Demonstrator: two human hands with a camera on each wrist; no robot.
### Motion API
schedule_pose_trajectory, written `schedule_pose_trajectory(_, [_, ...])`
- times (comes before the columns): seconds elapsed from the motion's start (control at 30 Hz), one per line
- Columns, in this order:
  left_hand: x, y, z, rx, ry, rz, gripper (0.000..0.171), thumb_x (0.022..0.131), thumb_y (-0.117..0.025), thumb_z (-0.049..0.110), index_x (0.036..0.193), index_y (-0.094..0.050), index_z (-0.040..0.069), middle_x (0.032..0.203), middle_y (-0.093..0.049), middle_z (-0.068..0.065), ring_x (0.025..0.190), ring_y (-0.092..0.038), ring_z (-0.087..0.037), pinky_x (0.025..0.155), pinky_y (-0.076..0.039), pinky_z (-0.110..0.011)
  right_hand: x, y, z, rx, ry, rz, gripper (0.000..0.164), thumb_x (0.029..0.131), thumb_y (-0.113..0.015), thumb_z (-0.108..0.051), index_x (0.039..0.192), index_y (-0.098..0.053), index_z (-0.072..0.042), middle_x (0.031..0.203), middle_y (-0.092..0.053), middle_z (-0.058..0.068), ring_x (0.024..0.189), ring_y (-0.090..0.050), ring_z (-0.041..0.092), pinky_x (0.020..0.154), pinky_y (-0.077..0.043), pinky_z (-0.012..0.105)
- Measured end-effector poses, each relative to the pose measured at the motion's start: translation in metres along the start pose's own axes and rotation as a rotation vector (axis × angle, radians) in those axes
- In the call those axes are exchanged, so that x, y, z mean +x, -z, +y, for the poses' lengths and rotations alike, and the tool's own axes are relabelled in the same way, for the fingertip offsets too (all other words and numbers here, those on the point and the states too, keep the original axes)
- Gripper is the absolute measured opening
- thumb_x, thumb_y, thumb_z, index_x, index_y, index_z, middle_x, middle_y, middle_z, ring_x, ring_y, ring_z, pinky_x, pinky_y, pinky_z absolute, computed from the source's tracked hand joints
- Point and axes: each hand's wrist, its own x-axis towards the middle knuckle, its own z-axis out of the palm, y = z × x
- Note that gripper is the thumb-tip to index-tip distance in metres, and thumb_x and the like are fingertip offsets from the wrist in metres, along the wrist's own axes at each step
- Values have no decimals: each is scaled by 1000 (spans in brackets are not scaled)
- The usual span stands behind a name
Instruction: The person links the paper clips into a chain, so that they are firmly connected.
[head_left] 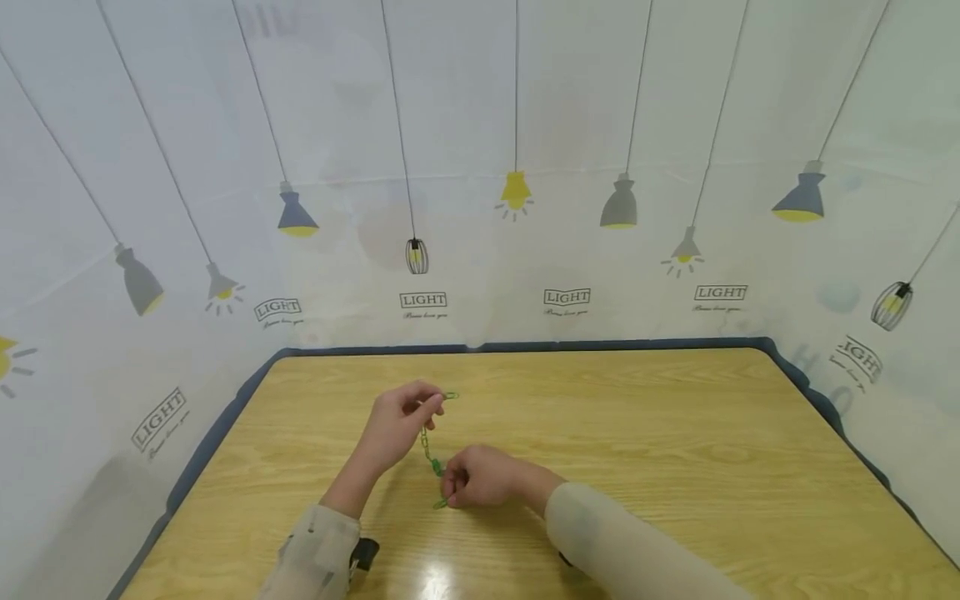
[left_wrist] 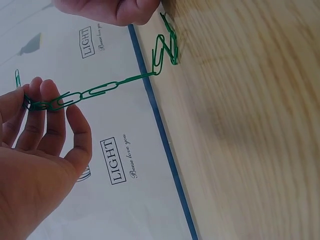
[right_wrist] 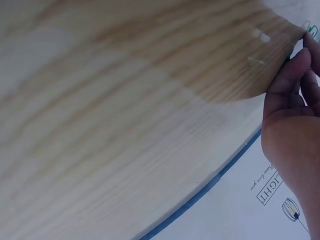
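A chain of green paper clips (left_wrist: 100, 90) runs between the two hands. My left hand (head_left: 400, 421) pinches one end between thumb and fingers, higher and farther out over the table. One clip sticks out past those fingertips in the head view. My right hand (head_left: 486, 477), lower and nearer, pinches the other end. A clip end (head_left: 440, 504) pokes out beside its fingertips. Close to the right hand, several links bunch together in the left wrist view. The right wrist view has only a bit of green clip (right_wrist: 313, 31) at the right hand's fingertips.
Under the hands lies a wood-grain table (head_left: 637, 433) with a dark blue edge (head_left: 600, 345). White sheeting (head_left: 472, 108) printed with hanging lamps and the word LIGHT surrounds it at the back and sides. Long light sleeves (head_left: 622, 533) cover both forearms.
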Motion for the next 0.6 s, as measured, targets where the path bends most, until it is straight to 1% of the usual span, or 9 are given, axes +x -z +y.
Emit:
schedule_pose_trajectory(0.1, [1,-1,1,-1,0,-4,21,110,-62,25,118,-76,12,101,-76,-11,79,-68,-18,70,-55,-27,-1,1,-2,4,-19,-6,3,98,-75,-9,97,-74,-6,81,-62,-9,74,-52,4,69,-43,19])
schedule_pose_trajectory(0.23, [0,-1,3,1,8,-6,21,110,-62,25,118,-76,12,101,-76,-11,79,-68,-17,69,-54,-26,-3,3,-7,15,-42,-23,5,99,-74,-9,94,-72,-10,83,-62,-7,75,-53,6,70,-43,20])
schedule_pose_trajectory(0.33, [1,-1,5,3,11,-4,22,110,-62,25,119,-76,10,101,-76,-11,80,-67,-17,68,-53,-26,-4,7,-11,20,-43,-39,6,97,-74,-6,94,-72,-11,84,-64,-6,76,-54,6,71,-44,20])
schedule_pose_trajectory(0.4, [1,-1,5,4,9,-2,23,110,-62,26,119,-76,10,101,-76,-12,79,-67,-17,68,-52,-26,-6,10,-14,33,-46,-41,6,97,-74,-4,94,-73,-10,85,-65,-6,76,-55,7,70,-45,20])
schedule_pose_trajectory(0.5, [3,-2,7,6,-3,-4,23,110,-63,26,119,-76,10,102,-77,-12,79,-68,-17,68,-53,-26,-11,17,-16,56,-59,-32,6,96,-73,-1,94,-74,-6,83,-69,-4,75,-60,8,69,-50,22])
schedule_pose_trajectory(0.6, [4,-4,9,13,-20,-6,23,109,-63,26,119,-76,10,101,-77,-11,79,-68,-15,68,-53,-27,-17,28,-19,95,-69,-11,6,99,-71,-1,94,-74,-3,83,-73,4,72,-67,13,70,-59,30])
